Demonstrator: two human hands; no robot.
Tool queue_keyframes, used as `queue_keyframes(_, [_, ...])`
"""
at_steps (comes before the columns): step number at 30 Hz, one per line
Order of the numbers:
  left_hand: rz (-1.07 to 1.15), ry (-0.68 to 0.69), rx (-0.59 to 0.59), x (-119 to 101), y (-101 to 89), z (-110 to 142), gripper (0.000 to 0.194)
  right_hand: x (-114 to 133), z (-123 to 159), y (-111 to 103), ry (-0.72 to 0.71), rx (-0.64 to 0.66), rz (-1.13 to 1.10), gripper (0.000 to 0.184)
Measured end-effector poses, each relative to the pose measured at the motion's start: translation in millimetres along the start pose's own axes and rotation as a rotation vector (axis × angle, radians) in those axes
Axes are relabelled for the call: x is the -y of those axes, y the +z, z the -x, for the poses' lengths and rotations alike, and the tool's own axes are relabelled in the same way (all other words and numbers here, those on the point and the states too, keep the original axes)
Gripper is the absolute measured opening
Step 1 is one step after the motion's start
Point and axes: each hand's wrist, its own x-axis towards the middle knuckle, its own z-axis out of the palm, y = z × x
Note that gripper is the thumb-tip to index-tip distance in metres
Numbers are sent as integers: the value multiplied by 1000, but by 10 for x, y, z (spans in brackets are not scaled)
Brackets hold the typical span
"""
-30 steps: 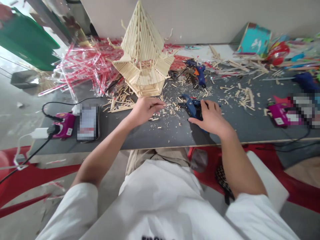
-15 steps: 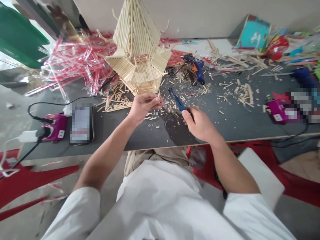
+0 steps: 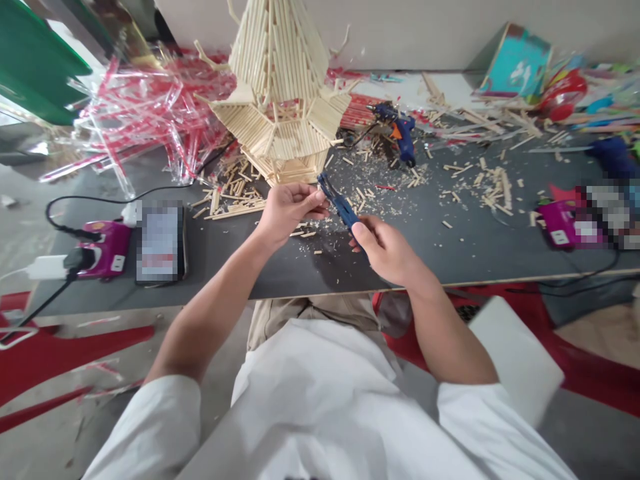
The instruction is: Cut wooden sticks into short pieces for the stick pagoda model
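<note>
Between the thumb and fingers of my left hand is a small wooden stick, mostly hidden by the fingertips. My right hand is wrapped around a pair of blue-handled pliers. The jaws of the pliers are right at the stick, by my left fingertips; whether they touch it I cannot tell. Just behind my hands stands a pagoda-like model built of thin wooden sticks, with a tall pointed roof and a flared lower tier.
Cut stick pieces litter the dark table. A blue glue gun lies behind on the right. Red and clear plastic wrappers pile up at the back left. A phone and a purple power adapter with cables sit on the left.
My right hand has moved left with the pliers, bringing their jaws up to my left fingertips. My left hand keeps its pinch in nearly the same spot.
</note>
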Motion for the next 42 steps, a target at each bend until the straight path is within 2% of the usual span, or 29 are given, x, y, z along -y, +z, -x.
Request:
queue_keyframes(8, [16, 19, 17, 32, -52, -20, 52, 78, 12, -13, -27, 16, 56, 60])
queue_keyframes(20, [-78, 57, -42, 60, 31, -3, 44, -119, -76, 88, -76, -11, 11, 53])
queue_keyframes(32, [-176, 22, 133, -71, -13, 86, 42, -162, -54, 74, -61, 9, -39, 52])
queue_keyframes(42, [-240, 98, 77, -24, 49, 89, 40, -128, -34, 38, -16, 50, -82, 53])
